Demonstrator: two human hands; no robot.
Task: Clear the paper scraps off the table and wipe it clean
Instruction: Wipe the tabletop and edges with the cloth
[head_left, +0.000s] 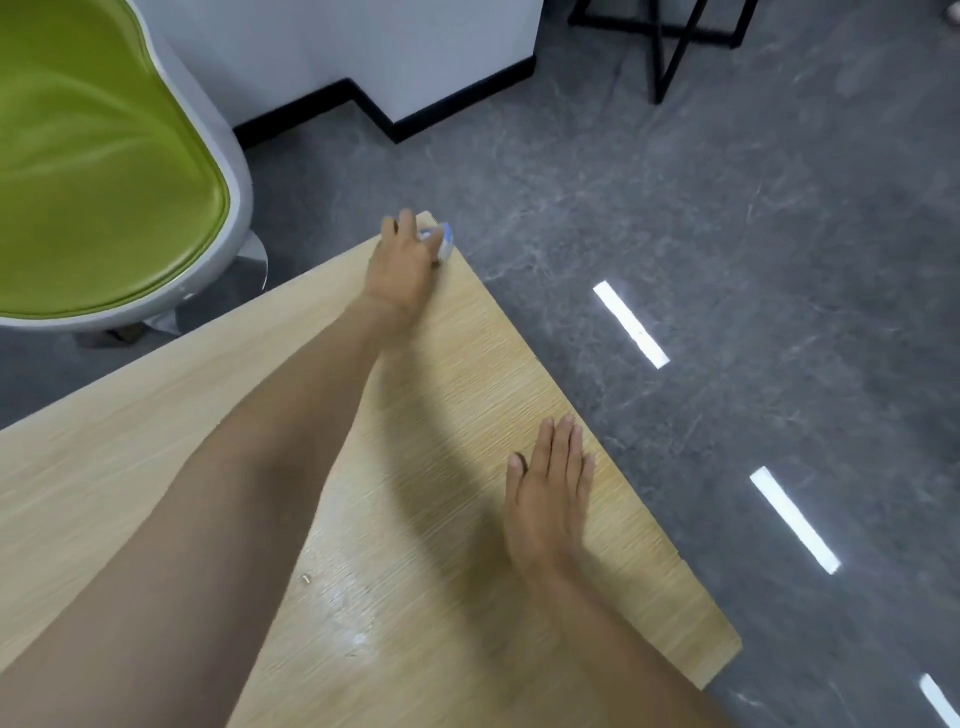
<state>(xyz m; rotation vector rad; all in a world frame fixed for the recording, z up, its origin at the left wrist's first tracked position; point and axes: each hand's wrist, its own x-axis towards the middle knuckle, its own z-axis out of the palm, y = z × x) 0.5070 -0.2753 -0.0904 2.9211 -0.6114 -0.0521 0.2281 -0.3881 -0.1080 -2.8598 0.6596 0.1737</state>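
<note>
Wipe gripped in your left hand at worktop corner needed firm overlapping strokes; right hand lay flat.

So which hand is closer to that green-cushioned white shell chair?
Left. The left hand, gripping a white-and-blue cloth at the wooden table's far corner, is just right of the chair. The right hand lies flat by the opposite edge, nearer the person.

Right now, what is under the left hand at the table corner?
A white and blue cloth sticks out beneath the left hand, on the wooden table. The hand covers most of it, so its shape is hidden.
</note>
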